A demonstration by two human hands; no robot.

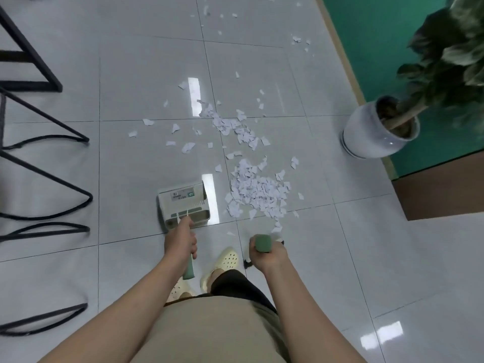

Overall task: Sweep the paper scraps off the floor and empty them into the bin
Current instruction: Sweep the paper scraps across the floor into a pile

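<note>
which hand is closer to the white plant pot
Right. The right hand, gripping the green broom handle, sits below and left of the white plant pot. The left hand, holding the dustpan handle, is farther left still.

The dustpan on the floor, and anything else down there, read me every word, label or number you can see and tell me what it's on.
Dustpan: a white sticker with dark print, too blurred to read.
Dustpan: a small green label with a pale mark, too small to read.
No other text shows in this view.
</note>
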